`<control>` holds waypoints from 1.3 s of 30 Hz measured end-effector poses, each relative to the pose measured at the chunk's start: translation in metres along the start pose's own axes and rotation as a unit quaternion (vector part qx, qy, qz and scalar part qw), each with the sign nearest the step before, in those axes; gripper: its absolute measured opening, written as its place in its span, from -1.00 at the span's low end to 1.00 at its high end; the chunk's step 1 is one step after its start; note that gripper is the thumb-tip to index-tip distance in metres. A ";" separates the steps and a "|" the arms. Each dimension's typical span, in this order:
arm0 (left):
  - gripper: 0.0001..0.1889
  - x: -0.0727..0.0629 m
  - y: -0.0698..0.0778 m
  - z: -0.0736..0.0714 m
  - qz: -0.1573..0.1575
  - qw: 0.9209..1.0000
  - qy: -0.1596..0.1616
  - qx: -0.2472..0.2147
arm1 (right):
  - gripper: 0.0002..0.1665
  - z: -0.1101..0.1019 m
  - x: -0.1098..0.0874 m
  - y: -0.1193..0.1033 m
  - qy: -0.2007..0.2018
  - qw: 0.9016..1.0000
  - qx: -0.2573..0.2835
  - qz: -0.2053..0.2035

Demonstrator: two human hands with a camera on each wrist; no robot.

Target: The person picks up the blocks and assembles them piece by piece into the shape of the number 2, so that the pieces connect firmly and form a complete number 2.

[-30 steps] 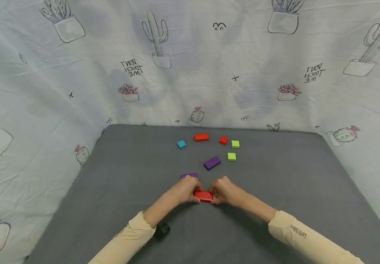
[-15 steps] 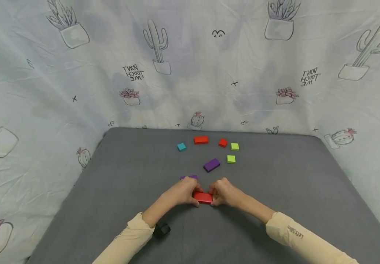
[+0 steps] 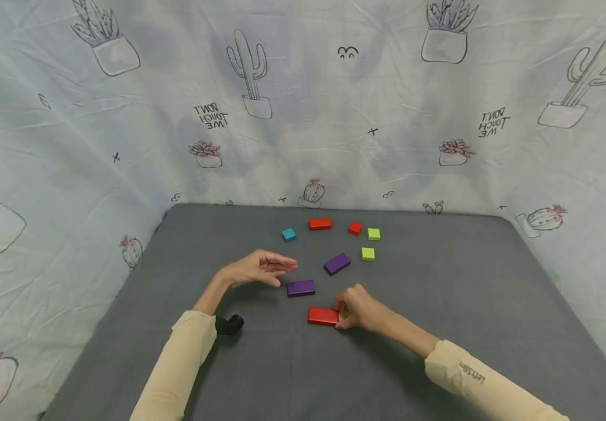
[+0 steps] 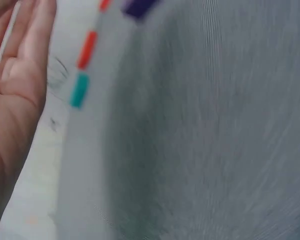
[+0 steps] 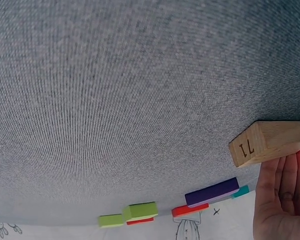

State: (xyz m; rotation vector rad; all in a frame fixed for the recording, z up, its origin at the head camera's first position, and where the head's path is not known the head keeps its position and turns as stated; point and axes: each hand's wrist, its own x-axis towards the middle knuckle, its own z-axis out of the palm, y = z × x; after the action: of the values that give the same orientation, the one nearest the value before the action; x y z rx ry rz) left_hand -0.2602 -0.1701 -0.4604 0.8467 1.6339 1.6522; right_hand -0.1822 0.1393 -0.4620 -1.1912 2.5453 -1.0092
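Observation:
My right hand (image 3: 358, 310) pinches a bare wooden block (image 5: 270, 142) with a dark number stamped on its end. In the head view that block is mostly hidden by the fingers. Against its left side lies a long red block (image 3: 322, 316) on the grey table; only a red edge shows in the right wrist view. My left hand (image 3: 258, 269) hovers over the table with fingers extended and nothing in it. Just right of its fingertips sits a purple block (image 3: 300, 288). The left wrist view has the palm (image 4: 15, 105) at its left edge.
A second purple block (image 3: 337, 264) lies farther back. Behind it stand a blue block (image 3: 289, 234), a long red block (image 3: 320, 224), a small red block (image 3: 354, 228) and two lime blocks (image 3: 368, 254). A patterned cloth (image 3: 303, 117) hangs behind the grey table (image 3: 440, 280).
My left hand has let go of the red block's left end and moved up and left, its fingers extending. The right hand and the red block stay in place.

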 end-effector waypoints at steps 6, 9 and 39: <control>-0.25 0.012 -0.015 -0.018 -0.041 0.998 -0.049 -0.011 | -0.73 -0.002 -0.001 0.002 -0.003 1.000 -0.005 0.009; -0.24 0.019 -0.018 -0.018 -0.061 0.995 -0.073 0.002 | -0.73 -0.001 -0.002 0.003 -0.002 1.000 -0.006 0.005; -0.19 0.057 -0.011 0.002 -0.138 0.965 -0.116 0.190 | -0.72 -0.003 0.000 0.007 -0.008 1.000 -0.003 0.001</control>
State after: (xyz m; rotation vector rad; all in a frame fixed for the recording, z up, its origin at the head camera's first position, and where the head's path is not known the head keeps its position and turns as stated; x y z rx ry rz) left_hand -0.2911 -0.1223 -0.4711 0.9094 1.8316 1.0236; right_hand -0.1877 0.1440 -0.4647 -1.1925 2.5377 -0.9883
